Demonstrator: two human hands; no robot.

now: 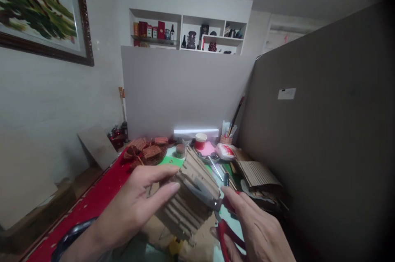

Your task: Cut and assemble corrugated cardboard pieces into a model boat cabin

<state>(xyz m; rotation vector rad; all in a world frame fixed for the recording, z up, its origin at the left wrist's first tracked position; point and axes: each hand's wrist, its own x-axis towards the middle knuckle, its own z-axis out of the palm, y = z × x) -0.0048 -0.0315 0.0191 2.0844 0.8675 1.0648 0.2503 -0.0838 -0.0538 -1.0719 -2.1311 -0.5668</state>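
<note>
- Head view: the cardboard (182, 212), ridged and ragged-edged, is between the two hands, tilted over the cluttered table (106, 190).
- The left hand (132, 204) pinches its left edge between thumb and fingers.
- The right hand (256, 221) grips the scissors (215, 204) by the red handles; a blade lies across the cardboard's near face. Whether the other blade is behind it, I cannot tell.
- The blade points towards the left thumb and fingertips, so a slip or an overlong snip could nick them.
- The ridges look soft; squeezing too hard would likely crush them, and blunt or twisted blades could tear the edge.
- With only one edge pinched, the sheet might swivel and spoil a cut.
- Swinging wide could knock the stack (261, 173) on the right, or the tub (200, 141) at the back.
</note>
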